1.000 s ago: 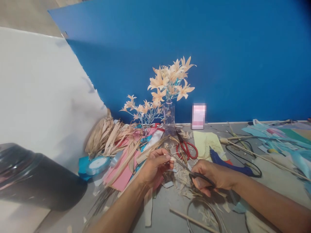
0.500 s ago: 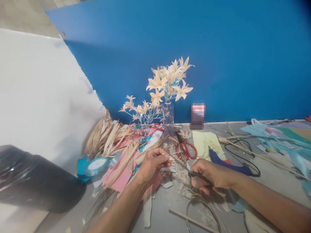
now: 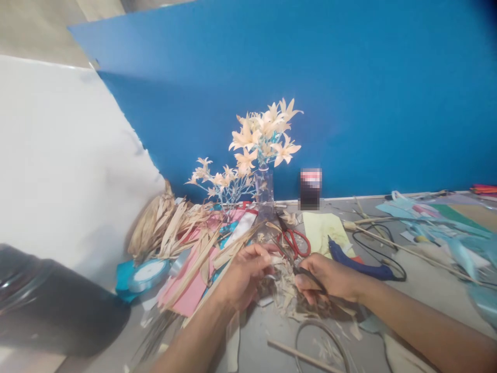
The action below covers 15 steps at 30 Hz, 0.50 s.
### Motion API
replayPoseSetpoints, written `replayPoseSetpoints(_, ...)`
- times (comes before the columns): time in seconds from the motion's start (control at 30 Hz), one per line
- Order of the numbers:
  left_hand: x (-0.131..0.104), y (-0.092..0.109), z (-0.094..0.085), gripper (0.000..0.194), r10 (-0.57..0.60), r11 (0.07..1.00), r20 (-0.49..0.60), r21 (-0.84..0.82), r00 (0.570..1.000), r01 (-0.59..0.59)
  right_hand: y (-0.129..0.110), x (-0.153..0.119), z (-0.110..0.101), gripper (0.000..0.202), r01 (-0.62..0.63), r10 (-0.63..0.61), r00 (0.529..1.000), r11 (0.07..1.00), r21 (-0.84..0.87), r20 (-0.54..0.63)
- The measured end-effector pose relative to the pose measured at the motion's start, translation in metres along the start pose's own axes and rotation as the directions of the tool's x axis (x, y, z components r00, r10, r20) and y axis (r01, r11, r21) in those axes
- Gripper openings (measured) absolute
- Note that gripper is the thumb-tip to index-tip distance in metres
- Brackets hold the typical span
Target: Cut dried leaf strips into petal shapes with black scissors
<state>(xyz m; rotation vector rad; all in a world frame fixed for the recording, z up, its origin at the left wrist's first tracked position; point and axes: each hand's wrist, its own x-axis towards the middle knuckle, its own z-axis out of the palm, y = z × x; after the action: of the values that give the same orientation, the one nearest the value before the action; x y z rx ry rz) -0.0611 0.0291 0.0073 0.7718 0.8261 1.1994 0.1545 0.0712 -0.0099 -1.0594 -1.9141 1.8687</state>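
A pair of dark-handled scissors (image 3: 298, 269) is in my right hand (image 3: 330, 278), its blades pointing up and left toward my other hand. My left hand (image 3: 246, 269) has thumb and fingers pinched together close to the blade tips; whatever lies between them is too small to make out. Under both hands, pale dry scraps (image 3: 285, 295) cover the grey table. Just beyond the blades lie red-handled scissors (image 3: 301, 243). Behind them, cream flowers (image 3: 267, 132) stand in a clear bottle vase (image 3: 264, 191), with a smaller flower spray (image 3: 225, 181) beside it.
Dry husks (image 3: 155, 225), pink sheets (image 3: 190, 295) and a ribbon roll (image 3: 149, 273) lie left, near a large dark cylinder (image 3: 58, 300). To the right are a blue glue gun (image 3: 359, 267), yellow paper (image 3: 320, 228) and a long stick (image 3: 407, 248). A wire loop (image 3: 337, 336) lies in front.
The whole view has shifted slightly, with the scene moving left and a little down. The scissors' blades have come closer to my left hand's fingers, which remain pinched.
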Motion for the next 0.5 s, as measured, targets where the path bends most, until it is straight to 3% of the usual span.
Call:
replayPoseSetpoints(0.13, -0.013, -0.018, 0.015, 0.016, -0.089, 0.993, 0.218, -0.051, 0.972, 0.102, -0.004, 0.001, 0.008, 0.027, -0.021, 0.023, 1.000, 0.994, -0.109, 0.017)
replayPoseSetpoints(0.27, -0.012, -0.026, 0.019, 0.018, -0.017, 0.992, 0.167, -0.124, 0.986, 0.038, -0.006, 0.003, 0.008, 0.029, 0.002, -0.003, 1.000, 0.999, 0.051, 0.022)
replayPoseSetpoints(0.37, -0.001, -0.030, 0.012, 0.026, 0.057, 0.989, 0.089, -0.138, 0.994, -0.044, -0.008, 0.003, 0.005, 0.038, 0.037, -0.068, 0.991, 0.965, 0.258, 0.114)
replayPoseSetpoints(0.5, 0.013, -0.037, -0.001, 0.032, 0.145, 0.983, 0.040, -0.120, 0.989, -0.140, -0.014, 0.001, 0.007, 0.044, 0.092, -0.127, 0.987, 0.949, 0.303, 0.097)
